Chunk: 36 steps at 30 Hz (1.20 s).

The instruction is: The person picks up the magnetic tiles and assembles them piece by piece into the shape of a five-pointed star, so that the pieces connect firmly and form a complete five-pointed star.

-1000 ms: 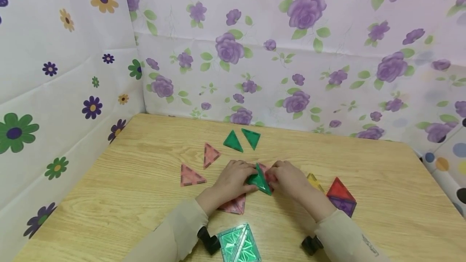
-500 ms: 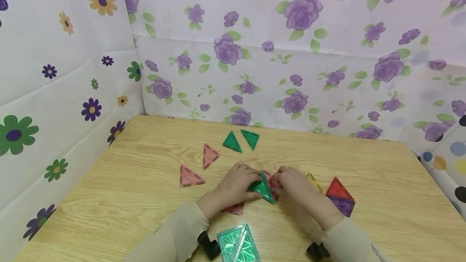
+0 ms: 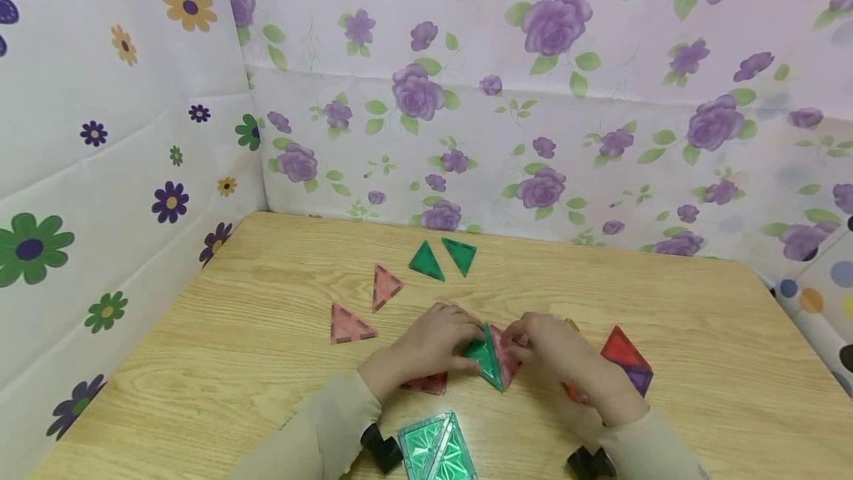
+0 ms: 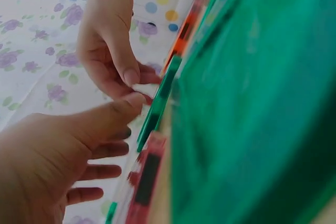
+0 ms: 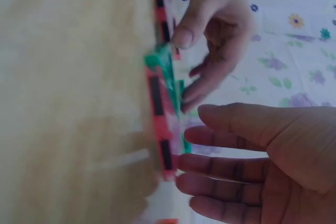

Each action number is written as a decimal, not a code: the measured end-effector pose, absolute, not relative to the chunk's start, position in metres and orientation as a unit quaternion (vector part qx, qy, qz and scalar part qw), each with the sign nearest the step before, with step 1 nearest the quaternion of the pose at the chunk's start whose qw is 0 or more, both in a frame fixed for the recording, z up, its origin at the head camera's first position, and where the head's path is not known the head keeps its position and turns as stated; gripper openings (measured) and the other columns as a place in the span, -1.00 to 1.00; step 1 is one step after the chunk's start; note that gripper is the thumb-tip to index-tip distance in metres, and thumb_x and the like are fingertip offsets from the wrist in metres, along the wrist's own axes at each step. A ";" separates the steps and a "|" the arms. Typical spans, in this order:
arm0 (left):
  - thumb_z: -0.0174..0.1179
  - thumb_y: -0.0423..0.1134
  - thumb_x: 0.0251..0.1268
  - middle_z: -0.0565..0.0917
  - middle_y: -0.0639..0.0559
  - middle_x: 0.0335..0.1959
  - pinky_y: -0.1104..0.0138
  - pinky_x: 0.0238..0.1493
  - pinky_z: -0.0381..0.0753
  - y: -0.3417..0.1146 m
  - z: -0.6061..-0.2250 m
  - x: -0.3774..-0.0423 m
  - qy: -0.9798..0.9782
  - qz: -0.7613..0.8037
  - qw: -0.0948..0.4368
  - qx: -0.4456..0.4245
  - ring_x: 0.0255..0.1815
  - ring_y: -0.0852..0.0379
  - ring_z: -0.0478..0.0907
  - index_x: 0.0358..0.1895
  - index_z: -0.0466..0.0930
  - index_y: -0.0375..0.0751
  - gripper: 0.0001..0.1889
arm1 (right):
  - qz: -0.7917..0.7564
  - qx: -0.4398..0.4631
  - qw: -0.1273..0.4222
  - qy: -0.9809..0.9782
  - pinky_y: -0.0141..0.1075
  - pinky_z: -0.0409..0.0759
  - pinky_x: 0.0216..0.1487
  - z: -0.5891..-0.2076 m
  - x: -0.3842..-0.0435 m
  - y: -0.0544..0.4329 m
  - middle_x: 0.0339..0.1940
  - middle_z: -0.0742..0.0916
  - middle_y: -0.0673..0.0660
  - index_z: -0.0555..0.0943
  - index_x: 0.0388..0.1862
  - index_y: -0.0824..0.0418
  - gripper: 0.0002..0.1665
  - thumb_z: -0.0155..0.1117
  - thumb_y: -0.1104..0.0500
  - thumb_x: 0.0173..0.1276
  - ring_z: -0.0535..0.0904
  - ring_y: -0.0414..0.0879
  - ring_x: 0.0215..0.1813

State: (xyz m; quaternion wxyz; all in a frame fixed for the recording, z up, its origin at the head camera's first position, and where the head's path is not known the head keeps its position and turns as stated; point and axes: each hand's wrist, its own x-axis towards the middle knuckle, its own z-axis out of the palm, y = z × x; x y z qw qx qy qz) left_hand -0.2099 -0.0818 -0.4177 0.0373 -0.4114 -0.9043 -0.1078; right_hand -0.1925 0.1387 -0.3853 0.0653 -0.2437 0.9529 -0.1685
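Observation:
A green triangular magnetic tile [image 3: 483,358] and a pink triangular tile [image 3: 505,358] lie edge to edge, low over the table. My left hand [image 3: 433,343] is at the green tile's left side, its thumb and index finger near the tile's edges. In the left wrist view its fingers [image 4: 102,171] are relaxed and apart. On the right, my right hand [image 3: 560,350] has its fingertips at the pink tile, and the right wrist view shows its fingers [image 5: 226,166] nearly straight. Another pink tile [image 3: 429,384] is partly hidden below my left hand.
Two pink triangles [image 3: 349,324] lie to the left, and two green triangles [image 3: 426,261] farther back. A green square of two triangles [image 3: 437,447] is at the front. Red [image 3: 623,348] and purple [image 3: 638,378] tiles stand right; orange and yellow pieces are partly hidden by my right arm.
The green and pink tiles have moved slightly nearer and right, from tilted to flatter. Both hands moved with them, and my right hand's fingers have loosened.

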 end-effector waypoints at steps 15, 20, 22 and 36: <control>0.36 -0.04 0.14 0.62 -0.07 0.07 0.00 0.24 0.45 -0.108 -0.408 -0.253 -0.936 -0.254 0.163 -0.183 0.16 -0.11 0.50 0.08 0.61 -0.12 -0.56 | -0.166 -0.264 0.019 0.950 -0.05 0.62 0.03 -0.368 -0.249 0.121 0.06 0.69 0.22 0.61 0.10 0.25 -0.60 0.28 0.10 0.35 0.63 0.12 0.03; 0.38 -0.05 0.13 0.59 -0.11 0.14 -0.01 0.28 0.41 -0.111 -0.411 -0.269 -0.941 -0.264 0.166 -0.133 0.22 -0.15 0.47 0.12 0.60 -0.14 -0.51 | -0.173 -0.255 0.016 0.951 0.01 0.52 0.21 -0.369 -0.276 0.111 0.17 0.64 0.26 0.57 0.17 0.26 -0.55 0.26 0.09 0.36 0.55 0.17 0.20; 0.38 -0.04 0.13 0.57 -0.12 0.19 0.00 0.31 0.38 -0.110 -0.412 -0.274 -0.946 -0.259 0.154 -0.122 0.25 -0.15 0.45 0.15 0.58 -0.14 -0.49 | -0.175 -0.250 0.022 0.952 0.03 0.47 0.27 -0.369 -0.285 0.109 0.21 0.61 0.27 0.54 0.20 0.27 -0.52 0.25 0.09 0.37 0.51 0.18 0.26; 0.24 0.11 0.23 0.37 -0.04 0.42 0.06 0.48 0.16 -0.104 -0.422 -0.294 -0.974 -0.198 0.023 -0.103 0.45 -0.03 0.29 0.35 0.41 -0.04 -0.36 | -0.143 -0.288 0.111 0.940 -0.01 0.37 0.39 -0.381 -0.332 0.090 0.38 0.47 0.29 0.37 0.37 0.31 -0.45 0.11 0.23 0.43 0.38 0.18 0.40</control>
